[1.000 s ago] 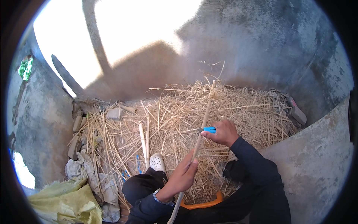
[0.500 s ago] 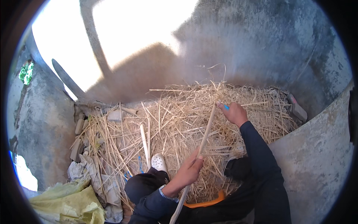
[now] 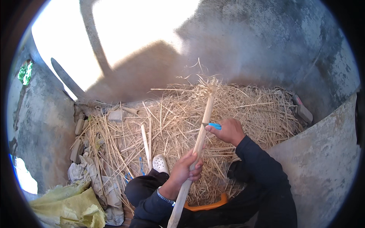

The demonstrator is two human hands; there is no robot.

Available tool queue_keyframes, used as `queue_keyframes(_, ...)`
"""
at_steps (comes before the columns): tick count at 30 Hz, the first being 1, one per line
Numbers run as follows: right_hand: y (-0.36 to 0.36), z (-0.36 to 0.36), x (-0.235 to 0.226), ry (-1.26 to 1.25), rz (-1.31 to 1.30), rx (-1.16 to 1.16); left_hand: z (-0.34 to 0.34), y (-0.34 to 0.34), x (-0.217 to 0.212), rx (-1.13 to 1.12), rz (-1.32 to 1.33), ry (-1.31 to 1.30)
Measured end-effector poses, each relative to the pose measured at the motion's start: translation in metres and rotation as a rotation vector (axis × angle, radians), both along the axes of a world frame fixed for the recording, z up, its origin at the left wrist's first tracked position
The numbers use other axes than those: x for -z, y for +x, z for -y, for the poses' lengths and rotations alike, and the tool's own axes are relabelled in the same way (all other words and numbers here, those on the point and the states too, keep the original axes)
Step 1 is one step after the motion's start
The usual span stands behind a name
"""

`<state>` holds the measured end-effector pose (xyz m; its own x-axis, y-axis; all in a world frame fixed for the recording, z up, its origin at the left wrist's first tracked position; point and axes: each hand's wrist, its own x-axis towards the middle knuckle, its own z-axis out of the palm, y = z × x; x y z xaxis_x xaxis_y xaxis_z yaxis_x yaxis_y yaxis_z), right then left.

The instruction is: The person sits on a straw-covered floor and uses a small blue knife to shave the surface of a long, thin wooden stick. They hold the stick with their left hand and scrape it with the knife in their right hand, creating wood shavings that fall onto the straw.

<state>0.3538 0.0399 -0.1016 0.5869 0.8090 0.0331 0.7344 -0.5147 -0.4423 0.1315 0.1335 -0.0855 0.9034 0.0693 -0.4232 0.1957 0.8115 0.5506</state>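
Observation:
A long, pale wooden stick (image 3: 204, 118) slants from the lower edge up toward the wall, its far end frayed into curled shavings (image 3: 210, 84). My left hand (image 3: 184, 169) is wrapped round the lower middle of it. In my right hand (image 3: 227, 130) is a knife with a blue handle (image 3: 215, 125). Its short blade meets the stick's right side, above my left hand. The rest of the handle is hidden in my fingers.
Shavings and strips (image 3: 254, 114) cover the floor up to the grey wall (image 3: 243, 49). Two pale sticks (image 3: 146, 142) lie by my white clog (image 3: 160, 164). A yellow sack (image 3: 72, 207) is at lower left, an orange curved piece (image 3: 207, 207) under me, a block (image 3: 304, 113) at right.
My right hand with the knife has come down the stick toward my left hand. The stick has shifted slightly left and turned, showing a broader face.

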Motion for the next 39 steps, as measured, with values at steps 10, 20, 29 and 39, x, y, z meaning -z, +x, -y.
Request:
queue_keyframes(10, 0.017, -0.003, 0.012, 0.038, 0.027, 0.084, 0.016, -0.008, -0.011, 0.088, -0.062, 0.346)
queue_keyframes(20, -0.010, 0.001, 0.002, 0.056, 0.001, -0.056, 0.002, -0.009, -0.027, 0.022, 0.000, 0.011)
queue_keyframes(29, -0.031, 0.004, -0.008, 0.099, -0.038, -0.200, -0.001, -0.011, -0.021, 0.014, 0.008, 0.007)
queue_keyframes(39, -0.027, 0.001, -0.003, 0.042, -0.100, -0.158, -0.002, -0.010, -0.017, 0.002, -0.020, 0.058)
